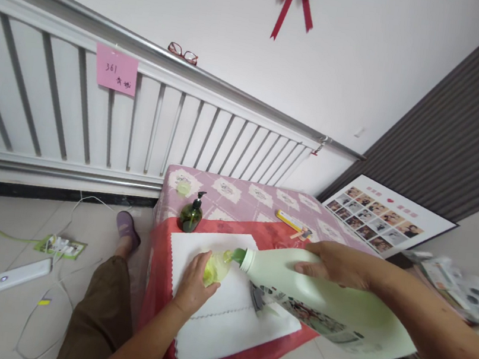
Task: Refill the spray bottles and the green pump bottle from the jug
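Observation:
My right hand (335,264) grips a large pale green jug (320,299) near its neck and holds it tipped on its side, with the green spout pointing left. My left hand (197,284) is closed round a small yellow-green clear container (216,267) that sits on a white cloth (225,303). The spout meets the mouth of the small container. A dark green pump bottle (191,213) stands upright behind the cloth, near the table's left corner.
The small table (263,198) has a pink patterned cover and a red cloth. On it lie a small yellow-green cap (183,188), a yellow flat item (293,223) and a dark small object (256,298). A radiator (96,116), floor cables, a power bank (22,274) and a photo board (389,220) surround it.

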A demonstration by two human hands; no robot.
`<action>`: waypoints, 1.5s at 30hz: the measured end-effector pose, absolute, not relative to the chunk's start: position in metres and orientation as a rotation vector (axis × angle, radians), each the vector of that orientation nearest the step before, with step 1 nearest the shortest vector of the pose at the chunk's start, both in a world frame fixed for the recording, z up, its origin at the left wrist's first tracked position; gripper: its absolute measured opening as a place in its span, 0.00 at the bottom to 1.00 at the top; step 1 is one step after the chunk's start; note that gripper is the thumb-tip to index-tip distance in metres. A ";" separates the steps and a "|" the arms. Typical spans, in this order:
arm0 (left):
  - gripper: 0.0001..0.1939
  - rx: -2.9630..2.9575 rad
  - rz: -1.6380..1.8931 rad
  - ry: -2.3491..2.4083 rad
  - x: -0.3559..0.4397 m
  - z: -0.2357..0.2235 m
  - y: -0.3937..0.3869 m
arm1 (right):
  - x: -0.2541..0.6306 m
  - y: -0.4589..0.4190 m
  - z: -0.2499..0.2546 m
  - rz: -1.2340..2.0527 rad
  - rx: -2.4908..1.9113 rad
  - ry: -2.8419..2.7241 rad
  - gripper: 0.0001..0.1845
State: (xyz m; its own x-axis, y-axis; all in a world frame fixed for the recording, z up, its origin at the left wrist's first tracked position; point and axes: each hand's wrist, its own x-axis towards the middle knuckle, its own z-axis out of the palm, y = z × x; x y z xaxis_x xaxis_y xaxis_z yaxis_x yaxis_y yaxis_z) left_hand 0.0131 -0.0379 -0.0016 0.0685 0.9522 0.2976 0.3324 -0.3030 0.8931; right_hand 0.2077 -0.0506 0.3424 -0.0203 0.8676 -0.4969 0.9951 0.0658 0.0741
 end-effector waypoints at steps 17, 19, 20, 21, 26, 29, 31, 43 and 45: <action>0.40 1.729 1.266 1.283 0.014 -0.006 -0.037 | 0.213 -0.048 0.340 -0.386 1.818 1.963 0.30; 0.40 1.730 1.268 1.282 0.014 -0.006 -0.036 | 0.213 -0.048 0.340 -0.388 1.817 1.965 0.31; 0.40 1.730 1.269 1.282 0.014 -0.006 -0.036 | 0.213 -0.048 0.340 -0.391 1.821 1.965 0.31; 0.40 1.730 1.270 1.283 0.014 -0.007 -0.036 | 0.213 -0.048 0.340 -0.395 1.828 1.963 0.31; 0.40 1.729 1.274 1.277 0.014 -0.007 -0.037 | 0.212 -0.048 0.340 -0.418 1.858 1.941 0.29; 0.40 1.728 1.275 1.278 0.014 -0.006 -0.037 | 0.212 -0.049 0.340 -0.421 1.856 1.938 0.28; 0.40 1.728 1.275 1.281 0.014 -0.006 -0.037 | 0.211 -0.049 0.340 -0.427 1.858 1.940 0.28; 0.41 1.721 1.259 1.292 0.014 -0.003 -0.038 | 0.212 -0.048 0.340 -0.409 1.842 1.963 0.27; 0.41 1.718 1.256 1.295 0.014 -0.003 -0.038 | 0.213 -0.048 0.339 -0.420 1.845 1.957 0.27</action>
